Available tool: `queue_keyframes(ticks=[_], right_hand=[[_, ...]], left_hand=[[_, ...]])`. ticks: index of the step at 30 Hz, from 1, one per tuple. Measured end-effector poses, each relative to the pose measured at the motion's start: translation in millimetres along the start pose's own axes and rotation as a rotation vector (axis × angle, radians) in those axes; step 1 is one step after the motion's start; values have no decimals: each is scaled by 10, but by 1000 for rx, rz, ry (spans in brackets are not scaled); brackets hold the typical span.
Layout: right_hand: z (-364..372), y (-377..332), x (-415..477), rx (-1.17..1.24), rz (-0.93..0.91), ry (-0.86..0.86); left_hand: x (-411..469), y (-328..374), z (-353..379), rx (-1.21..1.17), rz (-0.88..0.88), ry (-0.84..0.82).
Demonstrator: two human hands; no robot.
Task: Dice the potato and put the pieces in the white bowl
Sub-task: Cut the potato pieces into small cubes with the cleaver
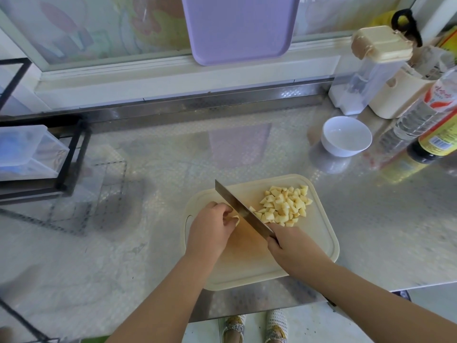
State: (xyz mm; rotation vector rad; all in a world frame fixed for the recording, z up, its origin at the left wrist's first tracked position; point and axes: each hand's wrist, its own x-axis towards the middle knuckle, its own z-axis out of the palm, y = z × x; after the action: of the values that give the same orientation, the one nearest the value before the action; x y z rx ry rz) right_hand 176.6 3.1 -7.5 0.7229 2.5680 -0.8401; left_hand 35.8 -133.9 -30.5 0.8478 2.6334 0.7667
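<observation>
Potato almost fully diced: a heap of pale yellow diced potato pieces (284,206) on the far right part of a cream rectangular plastic cutting board (309,246), and one small remaining potato piece (234,218) on the left part of the same board, well apart from the bowl.

Left hand (210,230) on top of this piece, fingers curled and pinching it down, fingertips turned toward the blade.

Right hand (290,243) closed firmly around the handle of a steel knife (237,203) with a broad rectangular blade; handle almost fully hidden inside the grip. Blade lying diagonal, from far left to near right, between the left hand and the heap, just beside the held piece, with a few cubes against its right face. Not possible to tell whether the edge is already inside the piece.

Round white bowl (346,136), empty and upright, on the shiny steel counter (148,174), beyond the board and to the right.

Further right, near the bowl: a dark sauce bottle with yellow label (437,138), a clear bottle with red and white label (420,117), a cream holder (393,101) and a transparent container with cream lid (378,45).

Lilac plastic tray (239,28) leaning upright against the window behind the counter. At the left edge, a black metal rack (74,154) with clear plastic boxes. Below the near counter edge, two feet in light woven shoes (275,326) on the floor.
</observation>
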Motion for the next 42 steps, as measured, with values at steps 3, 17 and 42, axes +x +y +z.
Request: queue_keyframes(ticks=[3,17,42], right_hand=[[-6,-12,10,-18,-17,6],[-26,-53,50,-176,-93,-6],[42,-50,22,-1,-9,14]], left_hand=[[-26,-8,15,-19,-24,17],[-21,-43,83,6,-15,28],[-153,-123,114,-85,-13,2]])
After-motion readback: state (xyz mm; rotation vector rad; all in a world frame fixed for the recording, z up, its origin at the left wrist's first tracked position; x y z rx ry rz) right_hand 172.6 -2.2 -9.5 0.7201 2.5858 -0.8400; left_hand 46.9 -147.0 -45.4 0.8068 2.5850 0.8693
